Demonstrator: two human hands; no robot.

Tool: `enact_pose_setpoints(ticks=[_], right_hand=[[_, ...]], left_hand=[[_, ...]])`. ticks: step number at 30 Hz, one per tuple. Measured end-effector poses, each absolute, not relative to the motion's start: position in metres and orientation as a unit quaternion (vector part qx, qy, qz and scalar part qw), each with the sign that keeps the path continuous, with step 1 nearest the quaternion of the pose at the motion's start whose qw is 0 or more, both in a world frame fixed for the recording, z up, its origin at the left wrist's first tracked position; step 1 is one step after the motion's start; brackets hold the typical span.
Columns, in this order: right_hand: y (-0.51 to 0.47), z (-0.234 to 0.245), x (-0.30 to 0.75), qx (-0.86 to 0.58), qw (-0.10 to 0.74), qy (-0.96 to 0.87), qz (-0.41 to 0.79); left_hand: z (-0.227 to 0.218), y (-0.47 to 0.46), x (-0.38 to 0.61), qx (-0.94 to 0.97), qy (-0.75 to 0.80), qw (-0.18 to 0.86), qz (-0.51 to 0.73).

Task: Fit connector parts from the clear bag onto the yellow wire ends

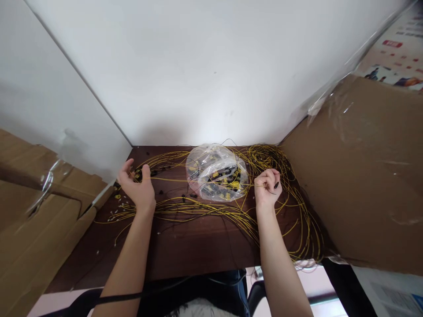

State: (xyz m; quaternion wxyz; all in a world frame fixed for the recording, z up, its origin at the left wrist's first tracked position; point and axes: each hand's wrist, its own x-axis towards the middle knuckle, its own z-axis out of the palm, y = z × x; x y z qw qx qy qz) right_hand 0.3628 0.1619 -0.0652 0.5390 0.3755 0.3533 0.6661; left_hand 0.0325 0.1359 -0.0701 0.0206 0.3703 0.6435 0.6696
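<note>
My left hand [140, 189] is over the left side of the brown table, with thumb and fingers spread apart. A thin yellow wire [172, 179] stretches from beside its thumb across to my right hand [265, 189]. The right fingers are closed on that wire, and a small black piece [276, 185] sticks out at their right. Between my hands lies a clear plastic bag [206, 152] holding small black and yellow parts [233, 176]. Just beyond the left fingers are more small black and yellow parts, partly hidden by the hand.
A long bundle of yellow wires [198, 207] runs across the brown table [198, 251]. A coiled heap of wires [262, 155] lies at the back right. Cardboard [357, 176] stands on the right, more cardboard [42, 220] on the left, a white wall [214, 66] behind.
</note>
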Motion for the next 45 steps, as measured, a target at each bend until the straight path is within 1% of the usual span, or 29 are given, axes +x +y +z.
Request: enact_pose_setpoints(ticks=[3,7,10,13,15,18,21,23,28,30,32,35,38,41,45], right_hand=[[0.16,-0.063,0.367,0.395,0.542,0.356,0.65],[0.159,-0.062,0.371,0.412,0.558,0.381,0.611],[0.16,-0.063,0.371,0.38,0.58,0.351,0.629],[0.162,-0.065,0.37,0.321,0.601,0.274,0.678],[0.163,-0.065,0.369,0.278,0.618,0.217,0.702],[0.163,-0.065,0.368,0.231,0.643,0.147,0.715],[0.163,-0.063,0.368,0.19,0.666,0.106,0.713],[0.164,-0.062,0.368,0.136,0.684,0.08,0.712],[0.167,-0.057,0.357,-0.114,0.728,-0.036,0.675],[0.167,-0.054,0.348,-0.193,0.721,-0.113,0.656],[0.165,-0.052,0.337,-0.243,0.698,-0.202,0.642],[0.16,-0.051,0.322,-0.28,0.649,-0.334,0.624],[0.155,-0.053,0.311,-0.312,0.59,-0.433,0.605],[0.151,-0.055,0.303,-0.364,0.545,-0.512,0.556],[0.146,-0.056,0.293,-0.388,0.513,-0.557,0.525]], left_hand=[[-0.064,0.134,0.032,0.3,0.647,-0.023,0.701],[-0.057,0.132,0.031,0.256,0.628,-0.01,0.734],[-0.059,0.135,0.028,0.236,0.577,0.056,0.78],[-0.062,0.139,0.028,0.262,0.492,0.17,0.813],[-0.063,0.14,0.03,0.291,0.449,0.226,0.814],[-0.063,0.139,0.035,0.325,0.432,0.252,0.803],[-0.064,0.139,0.037,0.342,0.45,0.242,0.789],[-0.064,0.138,0.038,0.346,0.473,0.217,0.78],[-0.058,0.133,0.05,0.412,0.484,0.117,0.763],[-0.055,0.128,0.06,0.463,0.477,0.099,0.74],[-0.052,0.123,0.071,0.514,0.477,0.108,0.705],[-0.05,0.115,0.086,0.603,0.477,0.119,0.628],[-0.049,0.111,0.097,0.682,0.489,0.074,0.539],[-0.047,0.108,0.102,0.732,0.488,0.037,0.474],[-0.049,0.108,0.105,0.758,0.476,0.029,0.444]])
